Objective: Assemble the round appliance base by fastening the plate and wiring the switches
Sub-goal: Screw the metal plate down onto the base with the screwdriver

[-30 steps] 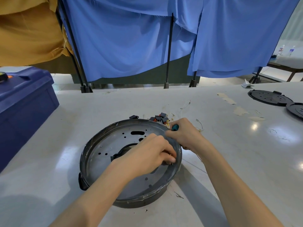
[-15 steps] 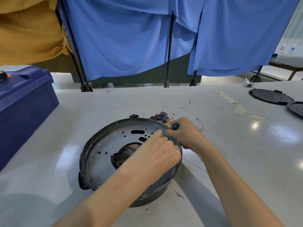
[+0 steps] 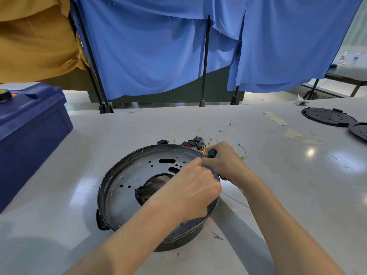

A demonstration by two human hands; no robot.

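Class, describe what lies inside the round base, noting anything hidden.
A perforated metal plate with a central opening lies inside the round base. The left hand covers its right side, hiding the tip of the screwdriver the right hand grips.

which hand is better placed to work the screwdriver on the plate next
Right. The right hand grips the teal screwdriver at the far rim of the base; the left hand is over the plate.

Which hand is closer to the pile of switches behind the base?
Right. The right hand, gripping the screwdriver, is at the far rim of the base just beside the switches; the left hand is over the plate, farther toward the person.
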